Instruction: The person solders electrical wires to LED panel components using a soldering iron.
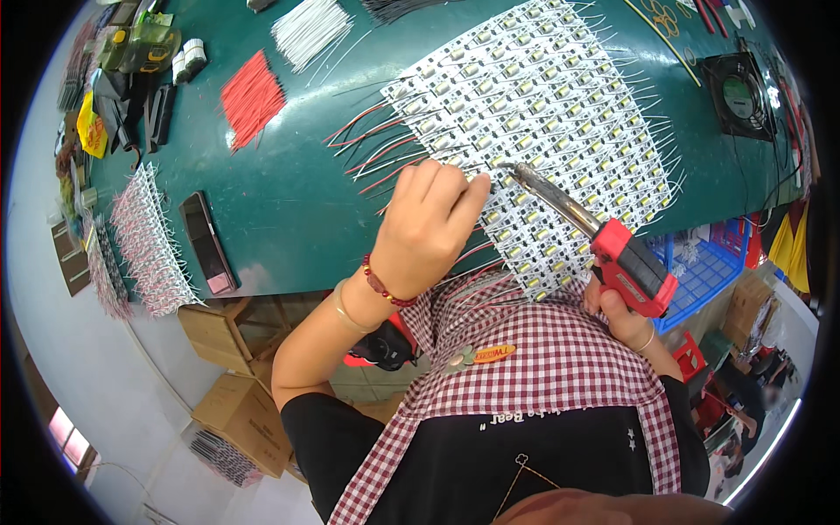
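Note:
A large white panel of small LED circuit boards [560, 114] lies on the green table, with thin wires sticking out along its sides. My left hand [429, 214] is over the panel's left edge, its fingers pinched together. Whatever thin thing it holds at the fingertips is too small to make out. My right hand [619, 317] grips a soldering iron [634, 267] with a red and black handle. The iron's dark metal tip rests at or just above the boards, close to my left fingertips. Red, white and black wires [376, 149] fan out from the panel's left side.
Bundles of red wires [252, 98] and white wires [311, 33] lie at the far left. Nearer are a dark phone [208, 242] and finished-looking wired strips [150, 241]. A black fan [739, 96] stands at the right, above a blue basket [704, 276] beside the table.

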{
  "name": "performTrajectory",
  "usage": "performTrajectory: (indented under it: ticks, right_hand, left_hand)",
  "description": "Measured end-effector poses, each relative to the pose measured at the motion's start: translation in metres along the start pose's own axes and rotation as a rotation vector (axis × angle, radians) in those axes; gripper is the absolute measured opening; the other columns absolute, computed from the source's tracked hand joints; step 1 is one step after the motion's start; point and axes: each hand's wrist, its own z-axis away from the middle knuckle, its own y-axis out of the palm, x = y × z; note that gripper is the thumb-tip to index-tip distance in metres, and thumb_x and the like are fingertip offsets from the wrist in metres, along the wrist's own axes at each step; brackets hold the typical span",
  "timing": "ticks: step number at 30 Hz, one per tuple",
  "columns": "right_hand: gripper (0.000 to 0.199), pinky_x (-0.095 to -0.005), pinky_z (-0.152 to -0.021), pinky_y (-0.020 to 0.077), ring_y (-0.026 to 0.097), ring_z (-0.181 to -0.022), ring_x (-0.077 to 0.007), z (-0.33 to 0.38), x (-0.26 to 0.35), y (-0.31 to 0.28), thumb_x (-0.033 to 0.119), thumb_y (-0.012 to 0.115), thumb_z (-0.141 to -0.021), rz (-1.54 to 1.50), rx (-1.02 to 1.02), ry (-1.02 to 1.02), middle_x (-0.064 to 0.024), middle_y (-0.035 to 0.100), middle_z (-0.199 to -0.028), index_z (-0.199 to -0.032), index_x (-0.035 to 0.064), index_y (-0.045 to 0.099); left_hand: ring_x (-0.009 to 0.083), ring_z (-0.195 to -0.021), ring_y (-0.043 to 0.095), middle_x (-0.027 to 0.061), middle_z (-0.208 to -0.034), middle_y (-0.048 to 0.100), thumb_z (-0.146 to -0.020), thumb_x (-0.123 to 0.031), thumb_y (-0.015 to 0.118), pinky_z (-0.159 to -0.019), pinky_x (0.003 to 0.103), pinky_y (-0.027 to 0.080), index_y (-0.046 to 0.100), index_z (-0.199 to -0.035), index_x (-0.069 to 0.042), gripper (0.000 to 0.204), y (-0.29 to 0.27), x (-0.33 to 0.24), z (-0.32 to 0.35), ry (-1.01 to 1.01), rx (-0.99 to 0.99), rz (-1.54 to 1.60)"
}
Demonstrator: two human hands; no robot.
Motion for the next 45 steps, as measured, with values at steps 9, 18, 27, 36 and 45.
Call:
performTrajectory:
  ticks: [9, 18, 27, 36, 45]
  right_hand:
    - [0.020, -0.0337, -0.069, 0.0496, 0.063, -0.075, -0.0201, 0.012, -0.009, -0.002, 0.013, 0.067, -0.087, -0.042, -0.015, 0.116, -0.0066, 0.066, -0.083, -0.104, 0.0024, 0.065]
    - [0.018, -0.0361, -0.064, 0.0505, 0.064, -0.070, -0.0261, 0.010, -0.008, 0.001, 0.014, 0.070, -0.081, 0.076, -0.058, 0.070, -0.0087, 0.066, -0.081, -0.094, 0.0033, 0.067]
    - [0.019, -0.0369, -0.063, 0.0504, 0.065, -0.073, -0.0314, 0.009, -0.018, 0.000, 0.010, 0.070, -0.075, 0.206, 0.009, -0.021, -0.0131, 0.067, -0.086, -0.092, 0.0023, 0.068]
    - [0.024, -0.0362, -0.064, 0.0514, 0.066, -0.074, -0.0308, 0.007, -0.018, -0.001, 0.009, 0.069, -0.074, 0.196, 0.018, -0.004, -0.0138, 0.067, -0.088, -0.097, 0.0009, 0.068]
    - [0.020, -0.0339, -0.072, 0.0503, 0.063, -0.075, -0.0212, 0.012, -0.011, -0.002, 0.014, 0.066, -0.086, 0.006, -0.065, -0.015, -0.0074, 0.066, -0.084, -0.102, 0.0011, 0.066]
  left_hand:
    - [0.0215, -0.071, 0.050, 0.0055, -0.077, 0.049, -0.071, 0.003, 0.064, -0.065, 0.034, 0.040, 0.069, -0.099, -0.001, 0.029, 0.012, -0.002, 0.007, -0.051, 0.050, 0.044]
    - [0.0215, -0.072, 0.051, 0.0058, -0.078, 0.049, -0.071, 0.003, 0.063, -0.066, 0.034, 0.040, 0.069, -0.097, 0.000, 0.027, 0.012, 0.000, 0.006, -0.046, 0.050, 0.073]
    - [0.0221, -0.072, 0.051, 0.0058, -0.078, 0.050, -0.072, 0.002, 0.063, -0.067, 0.034, 0.040, 0.069, -0.095, -0.001, 0.024, 0.012, 0.000, 0.005, -0.032, 0.059, 0.045]
    - [0.0216, -0.073, 0.051, 0.0054, -0.078, 0.050, -0.072, 0.002, 0.063, -0.066, 0.034, 0.039, 0.070, -0.094, -0.002, 0.024, 0.010, -0.001, 0.004, -0.034, 0.059, 0.011]
    - [0.0211, -0.073, 0.051, 0.0048, -0.079, 0.051, -0.072, 0.001, 0.063, -0.066, 0.033, 0.038, 0.070, -0.094, -0.003, 0.023, 0.010, 0.000, 0.003, -0.031, 0.084, -0.012]
